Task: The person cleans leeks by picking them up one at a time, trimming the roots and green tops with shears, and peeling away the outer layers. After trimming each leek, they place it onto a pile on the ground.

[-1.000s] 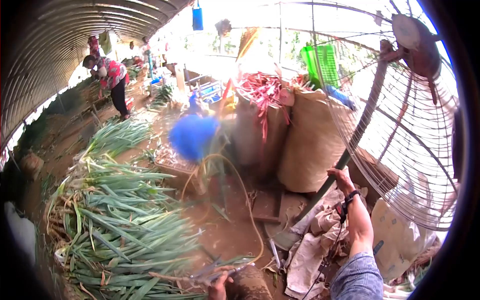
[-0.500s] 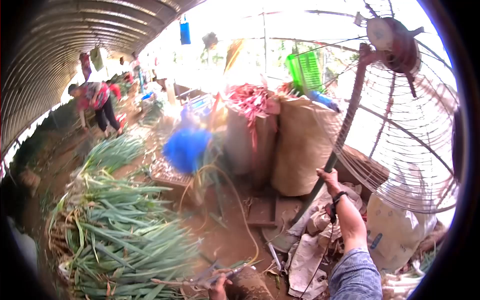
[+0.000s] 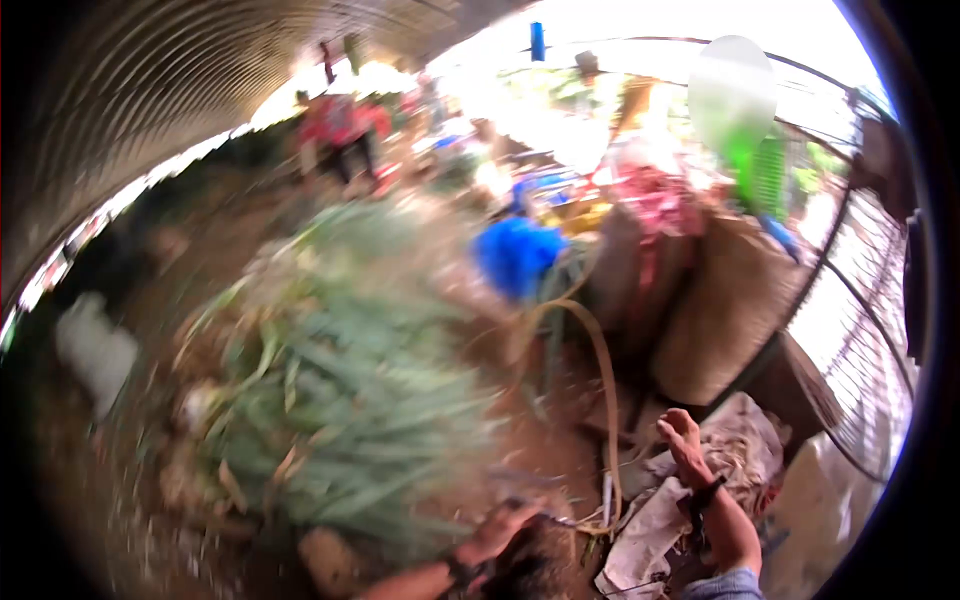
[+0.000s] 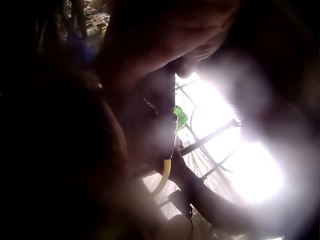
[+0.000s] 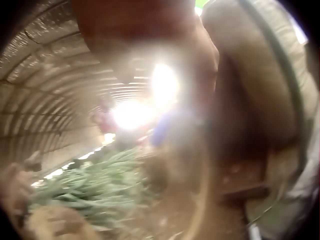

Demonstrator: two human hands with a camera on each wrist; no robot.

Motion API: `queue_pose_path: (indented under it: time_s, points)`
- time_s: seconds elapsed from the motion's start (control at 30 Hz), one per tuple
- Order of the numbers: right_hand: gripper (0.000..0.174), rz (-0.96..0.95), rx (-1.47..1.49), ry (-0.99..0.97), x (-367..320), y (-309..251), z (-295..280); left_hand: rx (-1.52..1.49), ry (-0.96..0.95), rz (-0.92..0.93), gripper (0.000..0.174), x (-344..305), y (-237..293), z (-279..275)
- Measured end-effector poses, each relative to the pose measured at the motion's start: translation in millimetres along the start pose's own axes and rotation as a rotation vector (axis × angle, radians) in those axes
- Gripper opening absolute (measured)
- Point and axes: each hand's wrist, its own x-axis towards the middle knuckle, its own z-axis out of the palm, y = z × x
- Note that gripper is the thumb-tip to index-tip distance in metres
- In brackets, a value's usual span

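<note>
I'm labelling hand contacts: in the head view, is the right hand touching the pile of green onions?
No, the right hand is over by the crumpled sacking, well apart from the green onions.

Your head view's badly smeared by motion blur, esp. the green leaf pile (image 3: 350,400); fisheye bends the edges and corners go black. Daylight floods the upper R, blown out, while the ground under the ribbed roof (image 3: 180,140) sits dim. Your L wrist cam's v. dark, your L hand (image 4: 170,42) near-silhouette vs. harsh glare. R wrist cam's hazy, soft, w/ white flare approx. mid-frame.
</note>
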Motion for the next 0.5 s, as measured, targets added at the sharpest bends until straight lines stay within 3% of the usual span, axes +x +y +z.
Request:
queue_pose_path:
  time_s: [0.07, 0.1, 0.2, 0.27, 0.33, 0.37, 0.4, 0.43, 0.5]
  points:
    - [0.055, -0.009, 0.124, -0.304, -42, -72, 66, 0.243, -0.118, 0.075, 0.027, -4, -6, 3]
    - [0.062, -0.050, 0.110, -0.424, -59, -94, 92, 0.190, -0.187, -0.017, 0.031, -15, 35, 21]
    - [0.091, -0.225, 0.078, -0.762, -90, -154, 151, 0.494, -0.099, 0.505, 0.034, -21, 27, 16]
    - [0.099, -0.268, -0.041, -0.933, -102, -165, 181, 0.033, -0.091, 0.283, 0.039, -41, 45, 12]
    - [0.104, -0.250, -0.029, -1.005, -109, -189, 206, -0.123, 0.045, 0.185, 0.050, -68, 81, 11]
    - [0.107, -0.560, -0.264, -0.998, -109, -196, 220, -0.075, 0.063, 0.268, 0.051, -76, 86, 0]
    - [0.109, -0.746, -0.484, -0.987, -116, -209, 230, -0.044, 0.152, 0.342, 0.053, -82, 88, -4]
    - [0.109, -0.802, -0.542, -0.960, -124, -214, 241, -0.008, 0.245, 0.412, 0.055, -88, 91, -9]
    - [0.107, -0.924, -0.599, -0.890, -139, -215, 267, -0.062, 0.317, 0.325, 0.044, -102, 98, -22]
